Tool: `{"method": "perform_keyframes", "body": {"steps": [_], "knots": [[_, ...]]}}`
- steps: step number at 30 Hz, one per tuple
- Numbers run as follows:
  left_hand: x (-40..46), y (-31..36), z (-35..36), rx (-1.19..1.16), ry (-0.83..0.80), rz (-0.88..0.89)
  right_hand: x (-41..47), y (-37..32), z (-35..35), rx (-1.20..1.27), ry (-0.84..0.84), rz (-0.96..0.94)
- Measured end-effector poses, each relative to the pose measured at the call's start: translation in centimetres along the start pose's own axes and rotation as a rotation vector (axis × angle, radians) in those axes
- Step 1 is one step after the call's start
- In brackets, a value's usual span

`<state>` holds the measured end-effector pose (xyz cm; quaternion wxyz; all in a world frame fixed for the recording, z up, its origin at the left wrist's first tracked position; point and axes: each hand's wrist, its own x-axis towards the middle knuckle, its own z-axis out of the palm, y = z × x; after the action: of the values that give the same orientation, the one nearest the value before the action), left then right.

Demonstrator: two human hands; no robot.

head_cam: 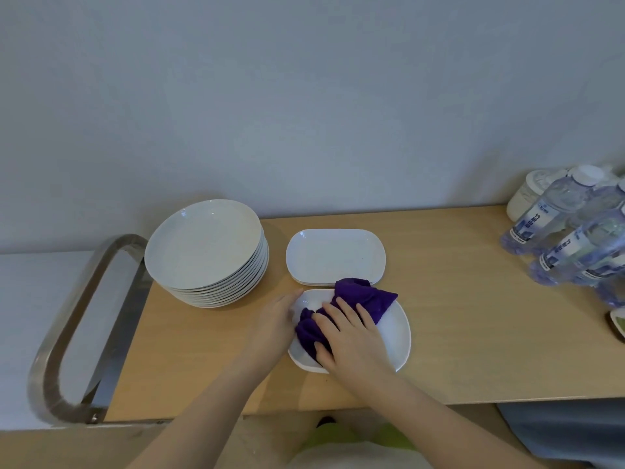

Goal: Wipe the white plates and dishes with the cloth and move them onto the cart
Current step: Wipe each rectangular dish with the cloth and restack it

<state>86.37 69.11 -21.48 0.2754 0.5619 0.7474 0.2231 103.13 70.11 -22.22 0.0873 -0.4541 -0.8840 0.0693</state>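
Observation:
A white oblong dish (pixel 394 336) lies on the wooden table (pixel 456 333) in front of me. A purple cloth (pixel 362 297) is bunched on it. My right hand (pixel 351 336) presses flat on the cloth, fingers spread, pointing left and away. My left hand (pixel 275 321) grips the dish's left rim. Behind the dish sits a small stack of white oblong dishes (pixel 334 257). To their left stands a tall stack of round white plates (pixel 206 253). The metal handle of the cart (pixel 67 319) curves at the table's left end.
Several plastic water bottles (pixel 575 231) lie clustered at the table's right end, with a white container (pixel 527 198) behind them. A small dish edge (pixel 619 321) shows at the far right. A plain wall rises behind the table.

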Motion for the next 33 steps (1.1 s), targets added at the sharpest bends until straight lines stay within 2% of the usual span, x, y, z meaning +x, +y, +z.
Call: {"method": "perform_keyframes", "body": {"steps": [4, 8, 15, 20, 25, 28, 30, 33], "knots": [[0.0, 0.1, 0.2, 0.033, -0.038, -0.040, -2.0, 2.7, -1.2, 0.023, -0.072, -0.013], [-0.2, 0.2, 0.2, 0.091, -0.022, -0.012, -3.5, 5.0, -2.1, -0.060, -0.051, 0.076], [0.0, 0.4, 0.7, 0.147, -0.036, -0.026, -1.2, 3.0, -0.9, -0.065, -0.108, 0.210], [0.2, 0.3, 0.7, 0.096, -0.036, -0.008, 1.3, 1.0, 0.2, 0.020, -0.116, 0.143], [0.4, 0.4, 0.1, 0.031, -0.084, 0.043, 3.0, -0.4, 0.8, 0.033, -0.136, -0.035], [0.4, 0.4, -0.1, -0.003, -0.089, 0.066, 3.2, -0.5, 0.9, 0.043, -0.124, -0.079], [0.4, 0.5, 0.0, -0.014, -0.087, 0.062, 3.1, 0.0, 0.6, 0.051, -0.099, -0.035], [0.4, 0.5, 0.4, -0.033, -0.062, -0.022, 2.5, 1.2, 0.3, 0.025, -0.127, 0.130]]}}
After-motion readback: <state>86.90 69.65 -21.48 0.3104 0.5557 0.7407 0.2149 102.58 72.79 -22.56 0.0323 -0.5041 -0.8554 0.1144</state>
